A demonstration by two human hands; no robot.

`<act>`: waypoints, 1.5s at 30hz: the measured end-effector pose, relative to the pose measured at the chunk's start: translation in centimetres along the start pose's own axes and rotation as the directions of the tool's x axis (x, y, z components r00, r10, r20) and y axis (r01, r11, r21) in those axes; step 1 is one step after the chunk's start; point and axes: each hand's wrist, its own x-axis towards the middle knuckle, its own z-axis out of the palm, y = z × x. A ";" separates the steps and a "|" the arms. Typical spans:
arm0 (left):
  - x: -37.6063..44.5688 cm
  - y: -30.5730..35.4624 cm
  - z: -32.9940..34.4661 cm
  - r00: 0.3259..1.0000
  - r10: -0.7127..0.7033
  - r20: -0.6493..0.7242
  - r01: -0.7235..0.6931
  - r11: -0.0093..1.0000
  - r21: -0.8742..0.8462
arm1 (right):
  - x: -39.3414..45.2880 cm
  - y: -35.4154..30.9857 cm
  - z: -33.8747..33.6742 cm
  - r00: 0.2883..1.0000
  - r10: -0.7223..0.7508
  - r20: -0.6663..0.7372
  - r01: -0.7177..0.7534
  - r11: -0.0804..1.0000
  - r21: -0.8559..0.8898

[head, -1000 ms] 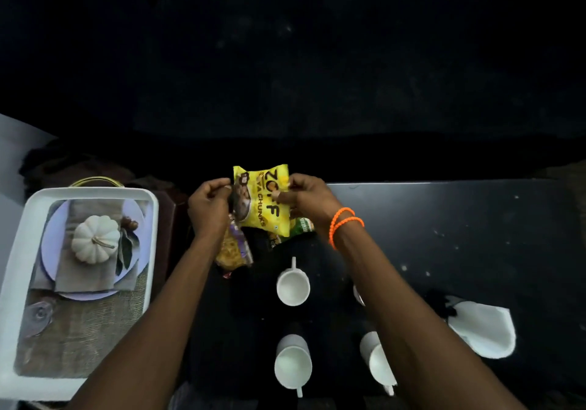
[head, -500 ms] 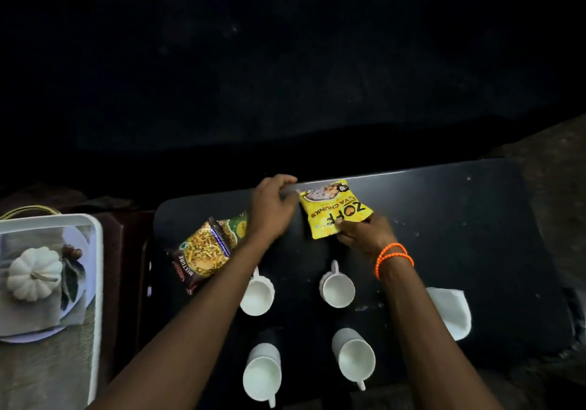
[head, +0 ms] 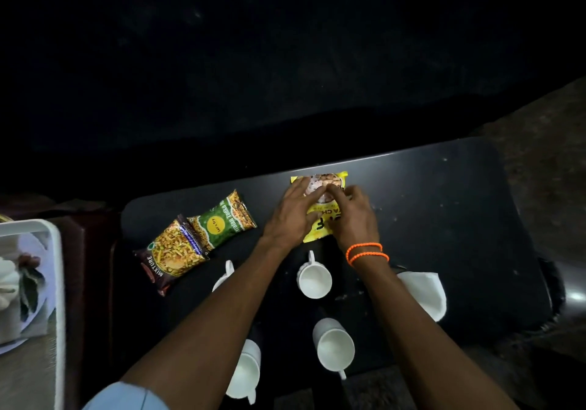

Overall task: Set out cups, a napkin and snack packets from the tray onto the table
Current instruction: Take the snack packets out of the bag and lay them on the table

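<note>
Head view looks straight down on a dark table (head: 444, 194), the largest thing in sight, with a white tray (head: 47, 228) well off to its left edge holding a plate and decoration. Across the near half of the table stand four white cups: one behind the left forearm (head: 226, 275), one between the wrists (head: 314, 280), and two nearer the person (head: 244, 374) (head: 334, 347). A white napkin (head: 426, 292) lies to the right of the right forearm. Toward the far left of the table lie two snack packets, a brown mixture packet (head: 171, 254) overlapped at its far end by a green packet (head: 223, 221), both slanting up to the right. The yellow packet (head: 317, 228) lies flat near the far edge, its long axis running away from the person, directly beneath both hands. The left hand (head: 293, 214) rests on the packet's left side with fingers straight and spread, and the right hand (head: 356, 216), with orange bands at the wrist, covers its right side, fingers loosely bent on top; neither visibly pinches it. Both hands sit equally close, so letting go looks like a simple lift straight up. All the task's items appear to be on the table, so the setting-out seems almost finished.
</note>
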 end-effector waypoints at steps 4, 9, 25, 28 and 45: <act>0.7 -0.2 1.1 0.995 0.080 0.064 -0.089 0.983 0.159 | 0.1 1.1 0.6 0.998 0.041 -0.045 -0.041 0.999 0.006; 0.6 -0.1 1.3 0.994 0.085 0.063 -0.098 0.961 0.259 | 0.2 1.9 0.4 0.999 0.010 -0.033 -0.009 0.999 0.039; -10.6 -8.0 -9.1 0.801 -0.435 -0.411 0.568 0.768 0.295 | 0.7 -12.9 3.1 0.792 -0.568 0.223 0.570 0.819 0.065; -11.7 -8.3 -8.0 0.819 -0.448 -0.358 0.538 0.817 0.208 | 0.4 -14.1 4.8 0.807 -0.501 0.313 0.537 0.843 -0.034; -9.0 -6.5 -7.2 0.945 -0.218 -0.244 0.184 0.971 -0.155 | -1.3 -11.0 4.6 0.967 -0.180 0.181 0.132 0.959 0.251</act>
